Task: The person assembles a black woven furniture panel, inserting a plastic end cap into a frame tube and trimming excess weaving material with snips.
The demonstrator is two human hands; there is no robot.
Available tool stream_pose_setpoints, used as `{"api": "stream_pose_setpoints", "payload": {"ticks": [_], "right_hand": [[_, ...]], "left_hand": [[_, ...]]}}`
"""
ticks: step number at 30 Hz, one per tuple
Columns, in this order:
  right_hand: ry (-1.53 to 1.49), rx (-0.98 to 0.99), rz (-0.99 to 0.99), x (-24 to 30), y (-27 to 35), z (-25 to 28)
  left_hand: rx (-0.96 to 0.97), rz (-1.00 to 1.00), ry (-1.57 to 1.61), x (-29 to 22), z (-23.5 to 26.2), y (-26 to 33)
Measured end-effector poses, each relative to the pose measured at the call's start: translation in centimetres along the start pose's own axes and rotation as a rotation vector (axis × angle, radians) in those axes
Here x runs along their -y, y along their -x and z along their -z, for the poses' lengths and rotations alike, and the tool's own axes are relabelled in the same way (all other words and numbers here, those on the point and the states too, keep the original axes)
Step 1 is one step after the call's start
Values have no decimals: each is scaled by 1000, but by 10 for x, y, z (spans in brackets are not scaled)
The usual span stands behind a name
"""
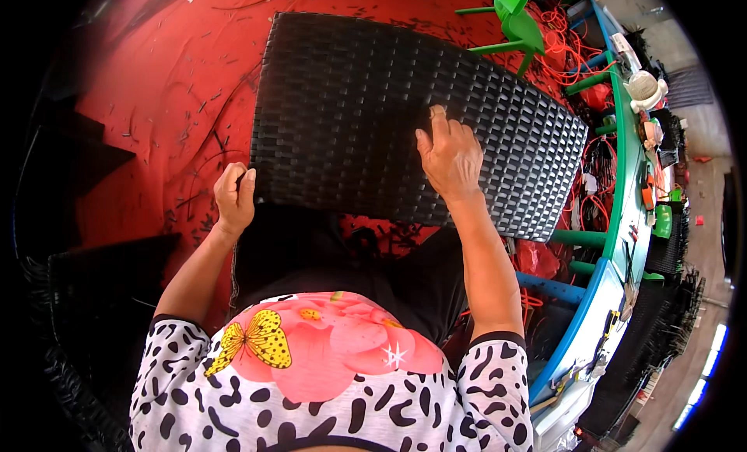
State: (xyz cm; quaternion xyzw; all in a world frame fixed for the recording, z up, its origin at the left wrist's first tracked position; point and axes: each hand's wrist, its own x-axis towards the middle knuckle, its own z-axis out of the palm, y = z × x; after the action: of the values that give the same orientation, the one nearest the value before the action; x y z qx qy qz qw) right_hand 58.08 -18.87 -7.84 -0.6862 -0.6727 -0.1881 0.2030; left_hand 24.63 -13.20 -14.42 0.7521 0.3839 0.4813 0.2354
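A large black panel [350, 102], woven from flat glossy strips, lies tilted across my lap. My right hand [453, 158] rests on its upper face, right of the middle. There the index finger is stretched forward, the thumb stands apart and the other fingers bend slightly. Beside the panel's near left corner is my left hand [233, 199], its fingers curled in and its thumb up against the panel's edge. Anything between those fingers is hidden from sight. Beneath the panel, my legs in dark trousers [288, 250] show partly.
Dark strip scraps litter the red floor covering [187, 102]. A green chair [515, 20] stands at the far right. Along the right runs a table with a green and blue rim [620, 164], holding tools and small items. Tangled orange cords [556, 32] lie near the chair.
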Motion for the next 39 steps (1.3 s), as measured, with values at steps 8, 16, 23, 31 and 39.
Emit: {"api": "stream_pose_setpoints", "payload": {"ticks": [8, 16, 23, 31, 39], "right_hand": [[26, -57, 31, 15, 15, 7], [-236, -166, -20, -30, 38, 28], [333, -232, -852, -198, 134, 58], [-966, -155, -1342, -223, 206, 59], [-1164, -121, -1236, -163, 195, 110]], "left_hand": [[-90, -60, -43, 0, 1, -4], [-128, -62, -98, 3, 7, -6], [-172, -64, -81, 5, 10, -4], [-228, -31, -171, 6, 14, -17], [-312, -9, -409, 16, 61, -64]]}}
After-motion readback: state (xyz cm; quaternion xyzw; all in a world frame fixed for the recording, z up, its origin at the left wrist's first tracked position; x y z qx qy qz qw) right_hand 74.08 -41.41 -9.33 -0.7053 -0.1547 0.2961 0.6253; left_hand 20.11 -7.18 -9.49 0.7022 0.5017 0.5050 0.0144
